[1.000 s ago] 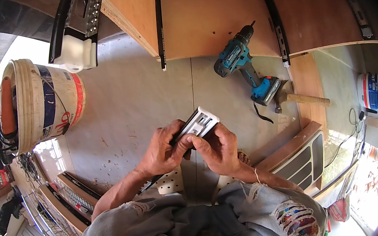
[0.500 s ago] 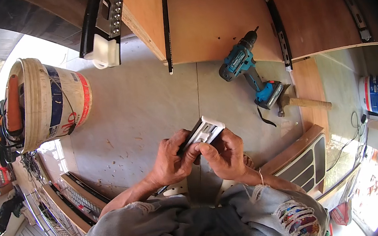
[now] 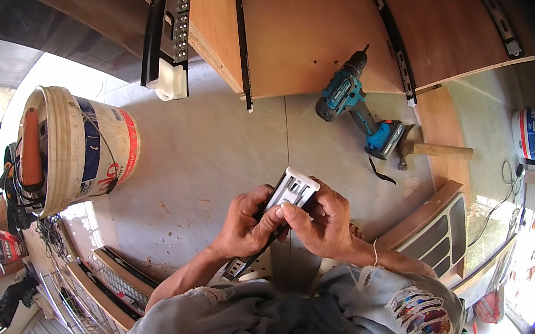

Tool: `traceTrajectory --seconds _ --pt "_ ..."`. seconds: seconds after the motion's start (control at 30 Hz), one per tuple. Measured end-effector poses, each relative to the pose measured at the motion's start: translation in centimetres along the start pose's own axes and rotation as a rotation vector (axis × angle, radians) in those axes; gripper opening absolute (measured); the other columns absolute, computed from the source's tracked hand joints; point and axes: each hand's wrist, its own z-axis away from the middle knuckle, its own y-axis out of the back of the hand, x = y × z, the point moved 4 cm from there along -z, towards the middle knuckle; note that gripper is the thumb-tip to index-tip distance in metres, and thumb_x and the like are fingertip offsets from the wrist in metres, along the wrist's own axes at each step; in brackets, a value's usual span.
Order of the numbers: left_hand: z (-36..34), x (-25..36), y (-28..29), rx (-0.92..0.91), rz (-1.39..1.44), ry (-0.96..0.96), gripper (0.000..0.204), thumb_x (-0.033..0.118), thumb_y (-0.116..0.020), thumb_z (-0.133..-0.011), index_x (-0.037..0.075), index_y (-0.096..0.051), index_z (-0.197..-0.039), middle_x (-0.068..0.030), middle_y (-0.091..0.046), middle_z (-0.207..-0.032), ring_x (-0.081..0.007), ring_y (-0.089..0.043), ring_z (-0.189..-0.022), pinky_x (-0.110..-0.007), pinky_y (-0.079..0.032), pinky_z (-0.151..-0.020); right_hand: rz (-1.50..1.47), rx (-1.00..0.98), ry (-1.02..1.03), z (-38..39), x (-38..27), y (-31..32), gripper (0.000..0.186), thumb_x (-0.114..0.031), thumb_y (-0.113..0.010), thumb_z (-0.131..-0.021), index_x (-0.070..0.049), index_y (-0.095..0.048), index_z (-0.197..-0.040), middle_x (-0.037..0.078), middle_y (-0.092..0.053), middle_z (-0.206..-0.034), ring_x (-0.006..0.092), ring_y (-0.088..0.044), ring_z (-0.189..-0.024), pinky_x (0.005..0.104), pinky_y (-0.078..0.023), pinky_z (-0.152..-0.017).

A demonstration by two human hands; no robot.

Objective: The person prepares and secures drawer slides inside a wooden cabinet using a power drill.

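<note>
Between my two hands is a drawer slide (image 3: 293, 189), black metal with a white plastic piece at its far end. My left hand (image 3: 242, 222) wraps round its left side. My right hand (image 3: 322, 221) grips the other side near the white end, its thumb pressed on the plastic and its fingers partly hidden behind. The slide's slotted near end sticks out below my left wrist, tilted toward my left knee. Ahead and left, another black drawer slide (image 3: 163, 37) with a ball track and a white plastic end juts out from the wooden cabinet (image 3: 305, 31).
A teal cordless drill (image 3: 346, 92) lies on the floor (image 3: 212, 140) by the cabinet, beside a wooden-handled hammer (image 3: 440, 149). To the left is a white bucket (image 3: 65, 160) with tools. Drawers with slides (image 3: 106, 287) stand lower left; a panelled wooden piece (image 3: 440, 233) lies right.
The slide has turned slightly in my hands, and its near end now shows below my left wrist. Surroundings have shifted a little right and down in the view.
</note>
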Motion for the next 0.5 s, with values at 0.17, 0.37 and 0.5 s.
traceTrajectory --seconds 0.17,0.37,0.5 --pt "0.3 0.0 0.0 0.016 -0.025 -0.034 0.026 0.026 -0.062 -0.1 0.0 -0.057 -0.096 -0.0048 -0.064 -0.07 -0.0104 -0.063 -0.06 -0.026 -0.048 -0.052 -0.053 0.005 -0.043 -0.2 -0.3 -0.3 0.024 -0.019 -0.069 -0.094 0.002 -0.059 -0.098 0.008 -0.058 -0.076 0.0129 -0.056 -0.061 0.0283 -0.042 -0.052" --pt "0.0 0.7 -0.8 0.065 -0.174 -0.077 0.026 0.025 -0.063 -0.1 0.0 -0.057 -0.096 -0.0042 -0.063 -0.067 -0.0096 -0.063 -0.059 -0.026 -0.048 -0.051 0.022 0.047 0.049 -0.2 -0.3 0.2 0.021 -0.014 -0.063 -0.097 0.006 -0.06 -0.105 0.009 -0.057 -0.075 0.012 -0.056 -0.061 0.0285 -0.042 -0.051" --pt "0.0 0.6 -0.7 0.078 -0.162 -0.079 0.029 0.027 -0.064 -0.099 0.0 -0.057 -0.095 -0.0039 -0.063 -0.067 -0.0092 -0.062 -0.058 -0.026 -0.048 -0.051 0.062 0.036 0.049 -0.5 -1.4 0.2 0.023 -0.011 -0.059 -0.099 0.009 -0.058 -0.109 0.009 -0.059 -0.078 0.0132 -0.059 -0.065 0.0287 -0.046 -0.055"
